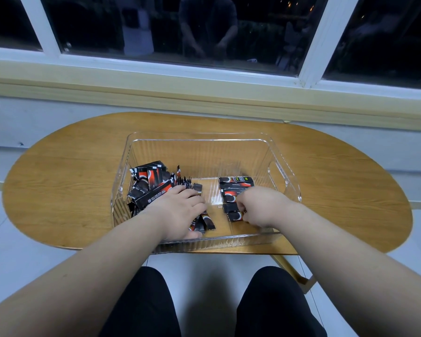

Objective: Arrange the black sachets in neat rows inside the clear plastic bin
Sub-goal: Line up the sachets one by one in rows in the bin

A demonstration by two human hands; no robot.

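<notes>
Head view: nearest are two legs [141, 305] in black cloth, below the table's edge, with a pale floor around them. Both bare forearms reach forward over the near wall of the clear bin [289, 181]. The left hand [180, 211] lies palm down in the bin's near left part, its fingers bent down and its thumb along the near side. It grips a bundle [206, 222] of black sachets whose ends poke out to the right. The right hand [260, 206] is just inside the near right part, fingers curled tight, pinching a sachet [236, 216] at the near end of a row [232, 195]. The sachets in that row lie flat and crosswise, one behind the other, running away from the person. A strip of bare bin floor separates the two hands. Beyond the left hand, a jumbled heap [151, 183] of sachets leans against the bin's left wall, a few standing on edge beside it. The far half of the bin holds nothing visible. The bin stands near the front of an oval wooden table [71, 171]. Behind the table run a cream sill [131, 76] and a white-framed window [312, 45]. Its dark panes dimly reflect a person.
</notes>
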